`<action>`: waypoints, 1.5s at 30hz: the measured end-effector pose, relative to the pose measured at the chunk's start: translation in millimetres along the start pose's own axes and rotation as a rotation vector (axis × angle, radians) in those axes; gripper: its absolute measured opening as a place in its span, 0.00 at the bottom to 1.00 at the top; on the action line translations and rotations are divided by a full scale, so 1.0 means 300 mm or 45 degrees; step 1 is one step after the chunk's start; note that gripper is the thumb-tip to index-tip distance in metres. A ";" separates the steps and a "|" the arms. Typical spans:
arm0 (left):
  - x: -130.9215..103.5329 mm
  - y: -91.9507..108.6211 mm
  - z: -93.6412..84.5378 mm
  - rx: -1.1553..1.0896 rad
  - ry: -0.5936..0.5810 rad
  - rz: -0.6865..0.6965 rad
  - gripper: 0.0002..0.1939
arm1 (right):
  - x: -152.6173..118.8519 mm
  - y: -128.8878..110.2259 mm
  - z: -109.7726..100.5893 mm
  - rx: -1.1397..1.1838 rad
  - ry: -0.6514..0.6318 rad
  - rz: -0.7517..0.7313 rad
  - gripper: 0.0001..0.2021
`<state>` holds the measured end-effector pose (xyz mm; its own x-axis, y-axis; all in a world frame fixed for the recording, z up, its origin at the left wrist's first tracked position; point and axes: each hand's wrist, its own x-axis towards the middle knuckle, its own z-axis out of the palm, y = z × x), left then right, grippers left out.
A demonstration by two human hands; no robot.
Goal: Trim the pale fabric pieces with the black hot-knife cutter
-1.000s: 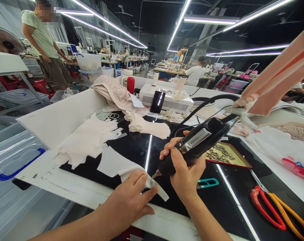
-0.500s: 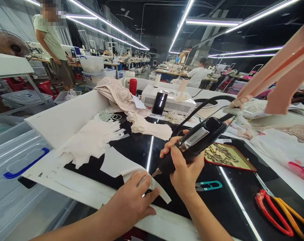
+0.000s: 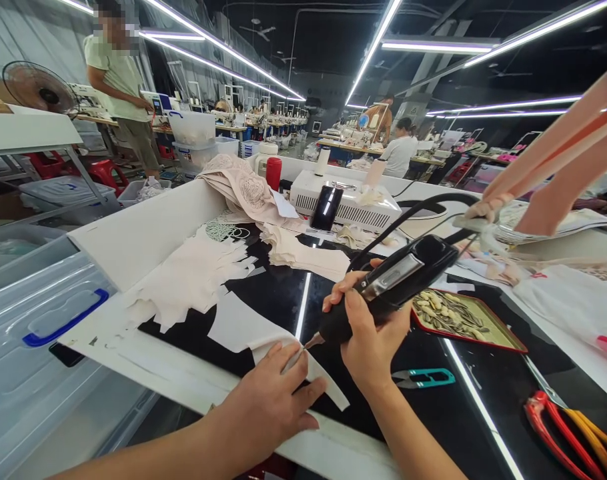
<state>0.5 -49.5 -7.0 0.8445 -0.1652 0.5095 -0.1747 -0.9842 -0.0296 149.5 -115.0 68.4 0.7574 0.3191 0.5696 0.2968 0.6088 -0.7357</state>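
Note:
My right hand [image 3: 371, 333] is wrapped round a black corded hand tool [image 3: 408, 277] with a silver lever and a pointed metal tip. The tip meets a pale fabric piece [image 3: 231, 323] right by my left fingertips. My left hand [image 3: 278, 393] grips and presses that fabric near the front table edge, thumb spread to the side. A small shiny metal item [image 3: 292, 360] shows at its fingers; its kind is unclear. Peach fabric strips [image 3: 553, 167] are tied to the tool's rear end and run up to the right. Part of the fabric is hidden under my left hand.
Right of the tool lie teal thread snips [image 3: 426, 378], a tray [image 3: 503, 337] of seeds and peanuts, and red-and-orange-handled scissors [image 3: 558, 427]. Fabric stacks [image 3: 183, 273], a phone [image 3: 326, 208] and a white vented box [image 3: 348, 200] stand behind. A person [image 3: 118, 87] is at far left.
The whole view has shifted slightly, so things appear a little further right. Both hands keep their hold, with the tool tip still at the fabric. The person at far left has changed arm position.

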 end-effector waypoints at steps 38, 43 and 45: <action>0.061 -0.049 -0.049 0.319 -0.258 -0.239 0.13 | -0.043 -0.199 -0.099 0.036 0.130 0.086 0.20; 0.058 -0.044 -0.050 0.320 -0.263 -0.274 0.12 | -0.062 -0.189 -0.102 0.025 0.123 0.084 0.21; 0.060 -0.039 -0.053 0.310 -0.277 -0.300 0.11 | -0.068 -0.181 -0.097 0.018 0.117 0.083 0.21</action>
<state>9.7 -39.9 16.1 0.9392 0.0826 0.3332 0.1392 -0.9788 -0.1500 135.0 -175.7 86.0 0.8254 0.2909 0.4839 0.2373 0.5990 -0.7648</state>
